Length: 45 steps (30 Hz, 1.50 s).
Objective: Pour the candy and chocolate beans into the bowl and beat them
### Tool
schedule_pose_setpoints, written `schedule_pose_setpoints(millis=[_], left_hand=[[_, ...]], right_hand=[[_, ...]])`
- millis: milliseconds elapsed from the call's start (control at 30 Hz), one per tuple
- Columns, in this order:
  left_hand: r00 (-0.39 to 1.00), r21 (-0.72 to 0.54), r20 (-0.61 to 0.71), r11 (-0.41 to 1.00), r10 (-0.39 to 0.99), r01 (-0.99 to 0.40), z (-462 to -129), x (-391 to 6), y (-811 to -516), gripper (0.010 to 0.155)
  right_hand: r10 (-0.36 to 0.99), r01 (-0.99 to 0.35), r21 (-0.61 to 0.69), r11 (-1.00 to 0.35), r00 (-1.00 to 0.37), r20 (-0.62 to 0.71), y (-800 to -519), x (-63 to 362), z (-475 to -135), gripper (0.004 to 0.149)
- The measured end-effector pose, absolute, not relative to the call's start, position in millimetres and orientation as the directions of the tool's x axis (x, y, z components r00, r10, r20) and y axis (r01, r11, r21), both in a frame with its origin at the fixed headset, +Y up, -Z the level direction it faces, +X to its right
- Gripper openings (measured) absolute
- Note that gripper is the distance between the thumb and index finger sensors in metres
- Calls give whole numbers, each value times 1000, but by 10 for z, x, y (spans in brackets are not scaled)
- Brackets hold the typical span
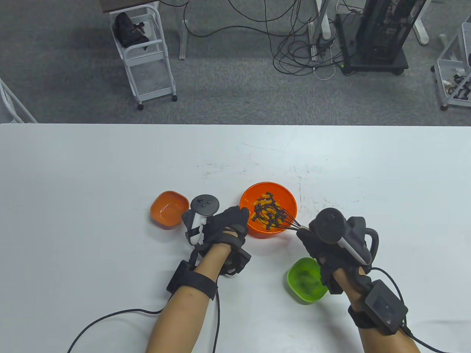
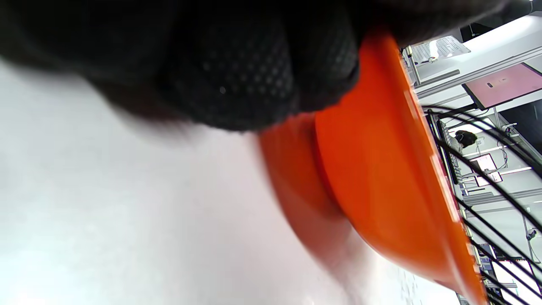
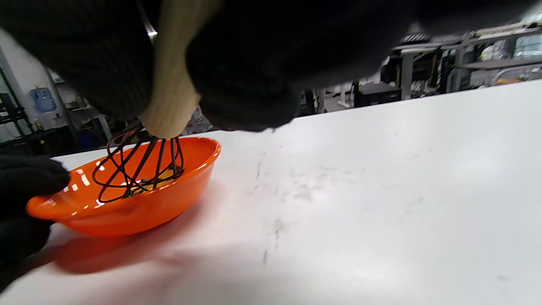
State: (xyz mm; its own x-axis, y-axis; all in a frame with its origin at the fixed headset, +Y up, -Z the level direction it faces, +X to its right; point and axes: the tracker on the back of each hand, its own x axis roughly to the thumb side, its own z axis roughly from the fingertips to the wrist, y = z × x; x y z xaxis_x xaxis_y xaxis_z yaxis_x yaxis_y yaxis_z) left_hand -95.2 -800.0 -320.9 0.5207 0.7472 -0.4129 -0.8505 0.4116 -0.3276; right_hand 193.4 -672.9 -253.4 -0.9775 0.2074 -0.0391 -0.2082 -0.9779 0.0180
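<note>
A round orange bowl (image 1: 289,200) stands mid-table with orange candy and dark chocolate beans (image 1: 265,207) inside. A black wire whisk (image 1: 283,217) with a pale wooden handle (image 3: 171,84) dips into the bowl from the right. My right hand (image 1: 312,237) grips that handle. My left hand (image 1: 230,220) holds the bowl's left rim (image 3: 46,203) with its fingers curled on it. From the left wrist view I see the bowl's outer wall (image 2: 381,169) under the gloved fingers (image 2: 237,76), with whisk wires (image 2: 487,178) above the rim.
A small orange square dish (image 1: 169,209) sits left of the left hand. A small green dish (image 1: 303,281) lies under the right wrist. Cables trail off both wrists toward the table's near edge. Carts and cables stand on the floor beyond the far edge.
</note>
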Motion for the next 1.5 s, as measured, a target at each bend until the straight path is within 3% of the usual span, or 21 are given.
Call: schedule_pose_setpoints(millis=[267, 433, 533, 767, 1033, 1233, 1400, 1500], left_hand=[[518, -334, -412, 405, 749, -851, -3214, -952, -8003, 48], [515, -332, -419, 402, 748, -853, -3214, -956, -8004, 49], [517, -329, -418, 407, 747, -852, -3212, -956, -8003, 48], [513, -331, -419, 400, 749, -855, -3214, -955, -8006, 48], [510, -337, -415, 394, 754, -855, -3222, -960, -8015, 48], [499, -331, -426, 384, 754, -862, -3224, -972, -8022, 48], [506, -331, -426, 391, 750, -859, -3225, -967, -8023, 47], [502, -329, -428, 387, 752, -861, -3226, -972, -8027, 46]], right_hand=[[269, -266, -45, -963, -961, -62, -6949, 1935, -2630, 59], [321, -321, -9, -947, -947, -24, -7037, 1847, -2630, 59], [355, -353, 77, -933, -934, 23, -7002, 1810, -2605, 58], [275, -273, 101, -957, -961, 9, -6776, 1945, -2571, 57], [144, -143, -42, -989, -989, -37, -6802, 1934, -2577, 58], [208, -209, -95, -973, -978, 15, -7060, 1848, -2632, 59], [284, -289, -53, -956, -956, 74, -7019, 1780, -2604, 57], [242, -243, 8, -970, -961, 133, -6915, 1747, -2573, 57]])
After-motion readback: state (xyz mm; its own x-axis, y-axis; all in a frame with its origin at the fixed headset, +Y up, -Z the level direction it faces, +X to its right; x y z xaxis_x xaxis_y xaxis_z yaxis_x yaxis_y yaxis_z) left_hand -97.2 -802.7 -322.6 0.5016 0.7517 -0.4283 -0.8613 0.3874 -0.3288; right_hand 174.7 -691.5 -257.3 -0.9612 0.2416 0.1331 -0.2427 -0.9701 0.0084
